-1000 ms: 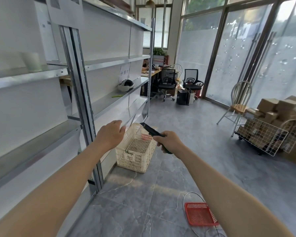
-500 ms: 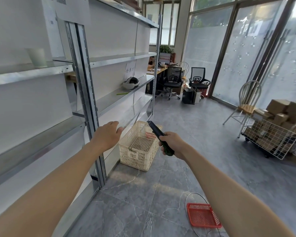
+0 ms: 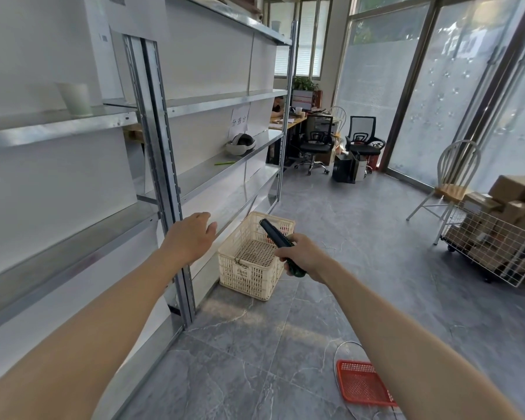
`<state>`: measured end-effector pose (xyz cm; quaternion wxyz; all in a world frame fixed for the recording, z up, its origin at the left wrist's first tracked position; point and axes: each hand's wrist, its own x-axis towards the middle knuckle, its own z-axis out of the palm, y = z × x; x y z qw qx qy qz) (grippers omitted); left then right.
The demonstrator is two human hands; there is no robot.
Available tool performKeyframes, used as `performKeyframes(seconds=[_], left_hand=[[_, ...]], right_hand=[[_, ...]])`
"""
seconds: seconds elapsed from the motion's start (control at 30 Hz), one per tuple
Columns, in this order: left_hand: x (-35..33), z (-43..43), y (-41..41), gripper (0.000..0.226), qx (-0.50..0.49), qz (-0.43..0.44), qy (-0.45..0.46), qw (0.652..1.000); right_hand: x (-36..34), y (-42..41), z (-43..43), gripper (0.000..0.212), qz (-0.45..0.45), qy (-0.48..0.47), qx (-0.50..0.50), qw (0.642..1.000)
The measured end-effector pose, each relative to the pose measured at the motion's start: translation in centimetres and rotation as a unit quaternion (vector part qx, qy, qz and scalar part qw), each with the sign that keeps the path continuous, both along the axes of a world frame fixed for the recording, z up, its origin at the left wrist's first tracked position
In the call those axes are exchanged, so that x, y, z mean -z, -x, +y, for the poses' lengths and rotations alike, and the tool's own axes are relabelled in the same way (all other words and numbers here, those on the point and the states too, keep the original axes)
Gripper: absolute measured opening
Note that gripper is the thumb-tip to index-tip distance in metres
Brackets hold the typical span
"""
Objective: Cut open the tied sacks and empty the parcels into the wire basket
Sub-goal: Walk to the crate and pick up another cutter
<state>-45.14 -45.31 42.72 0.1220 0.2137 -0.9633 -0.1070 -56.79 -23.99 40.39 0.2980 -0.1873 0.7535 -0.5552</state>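
Your right hand grips the cutter, likely light and rigid, low on its handle at centre frame; your left hand is spread empty.

The right hand gripped a dark utility knife, its tip over a cream plastic crate on the floor. The left hand hung relaxed near the metal shelving upright. A wire basket held cardboard boxes far right.

Grey marble floor, metal shelving
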Motion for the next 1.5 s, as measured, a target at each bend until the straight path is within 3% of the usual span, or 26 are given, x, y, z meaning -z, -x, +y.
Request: performKeyframes(seconds=[0.2, 0.47, 0.63, 0.87, 1.07, 1.2, 1.5], left_hand=[[0.2, 0.5, -0.1, 0.046, -0.016, 0.002, -0.002, 1.0], [1.1, -0.8, -2.2, 0.037, -0.048, 0.025, 0.005, 0.999], [1.6, -3.1, -2.9, 0.035, -0.08, 0.014, 0.011, 0.997], [2.0, -8.2, -2.0, 0.037, -0.113, -0.007, 0.017, 0.993], [1.2, -16.0, 0.8, 0.027, -0.153, 0.025, 0.026, 0.988], [0.8, -20.7, 1.8, 0.041, -0.185, 0.019, 0.031, 0.982], [1.1, -28.4, 0.1, 0.046, -0.251, -0.001, 0.013, 0.968]], right_hand=[[0.3, 0.8, 0.1, 0.029, 0.128, -0.041, 0.005, 0.991], [0.9, 2.7, -1.5, 0.005, 0.252, -0.065, -0.033, 0.965], [1.2, 3.3, -4.4, 0.013, 0.319, -0.08, -0.035, 0.944], [1.3, 5.3, -10.3, 0.023, 0.341, -0.077, -0.057, 0.935], [0.0, 9.0, -18.0, 0.019, 0.395, -0.107, -0.1, 0.907], [-0.8, 10.8, -23.9, 0.021, 0.42, -0.117, -0.123, 0.891], [-0.1, 12.0, -35.5, 0.017, 0.424, -0.102, -0.184, 0.881]])
